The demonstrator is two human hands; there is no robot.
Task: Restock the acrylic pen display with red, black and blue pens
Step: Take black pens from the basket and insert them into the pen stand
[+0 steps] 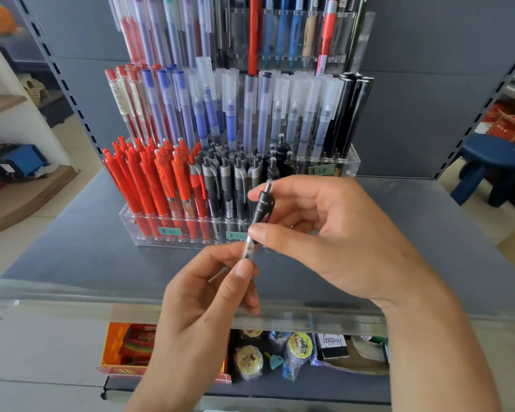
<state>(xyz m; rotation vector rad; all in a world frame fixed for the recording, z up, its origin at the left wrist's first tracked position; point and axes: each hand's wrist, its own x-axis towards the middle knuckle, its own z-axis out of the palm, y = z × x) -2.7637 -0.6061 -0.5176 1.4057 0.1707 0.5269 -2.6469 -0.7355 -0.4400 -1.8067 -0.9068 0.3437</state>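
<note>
A tiered acrylic pen display [149,233] stands on the grey shelf. Its front row holds red click pens [149,179] on the left and black and grey click pens [229,185] in the middle. The tier behind carries capped red, blue and clear pens [208,108]. Just in front of the display, both hands hold one black click pen [262,206] nearly upright. My right hand [324,233] pinches its upper part between thumb and forefinger. My left hand [202,295] pinches its clear lower barrel.
The shelf [72,257] has a clear plastic lip along its front edge. A lower shelf holds snack packets [250,358] and an orange box [125,349]. A blue stool [488,165] stands on the floor at the right, and a blue device [21,162] sits at the left.
</note>
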